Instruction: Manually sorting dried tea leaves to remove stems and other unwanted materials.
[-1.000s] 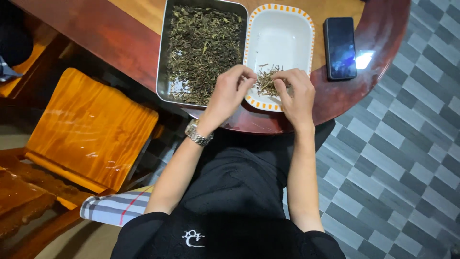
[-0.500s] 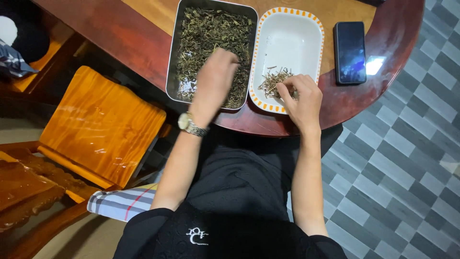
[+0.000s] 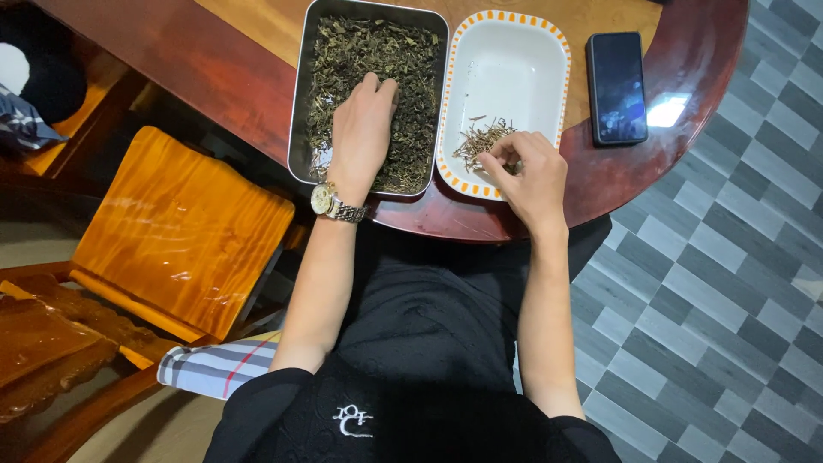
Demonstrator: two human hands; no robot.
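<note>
My left hand (image 3: pixel 362 129) lies palm-down in the rectangular steel tray (image 3: pixel 299 103) of dark dried leaves (image 3: pixel 411 77) — fingers spread flat on them, gripping nothing I can see. My right hand (image 3: pixel 530 176) sits over the near end of the white oval dish w/ orange-dashed rim (image 3: pixel 514 60), fingertips pinched at the small pile of thin dry stems (image 3: pixel 477 139). Black phone (image 3: pixel 615 87) just right of the dish, on the reddish round wooden table (image 3: pixel 231 69).

A metal tray (image 3: pixel 300 103) full of dark dried leaves (image 3: pixel 403 69) sits on the table's near edge. Just right of it, touching, lies a white dish (image 3: pixel 514 60) with an orange-dashed rim, holding a small pile of thin stems (image 3: pixel 478 137) at its near end.
</note>
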